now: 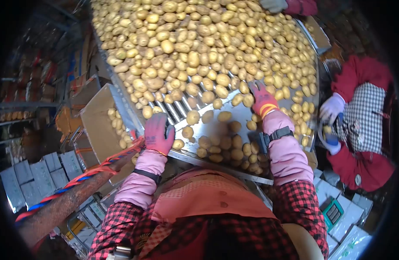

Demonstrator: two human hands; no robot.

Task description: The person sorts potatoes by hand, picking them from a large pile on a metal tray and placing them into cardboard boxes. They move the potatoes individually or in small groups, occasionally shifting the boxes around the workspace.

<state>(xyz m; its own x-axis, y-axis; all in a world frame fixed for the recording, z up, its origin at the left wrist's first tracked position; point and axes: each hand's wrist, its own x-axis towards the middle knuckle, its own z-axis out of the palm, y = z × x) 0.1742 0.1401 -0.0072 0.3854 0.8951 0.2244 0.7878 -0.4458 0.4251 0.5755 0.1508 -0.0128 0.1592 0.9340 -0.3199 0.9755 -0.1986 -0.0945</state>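
A large heap of potatoes (193, 58) covers the metal sorting table (199, 143) in front of me. My left hand (158, 133), in a pink glove with grey fingertips, rests on the table's near left edge beside the roller bars (171, 107). Its fingers lie stretched out, thumb apart, close to a potato (178, 144). Farther to the right, my right hand (263, 99) in a matching glove reaches into the edge of the heap. Those fingers are extended among the potatoes, with one potato (248, 101) right beside the thumb. More potatoes (225, 143) lie on the smooth metal nearest my apron.
A cardboard box (97, 117) with potatoes stands at the table's left. A rusty post (71, 203) wrapped in coloured rope rises at lower left. One co-worker (360, 117) is at the right; another's gloved hand (275, 5) shows at the top. Boxes (344, 212) and a green scale display (333, 213) sit lower right.
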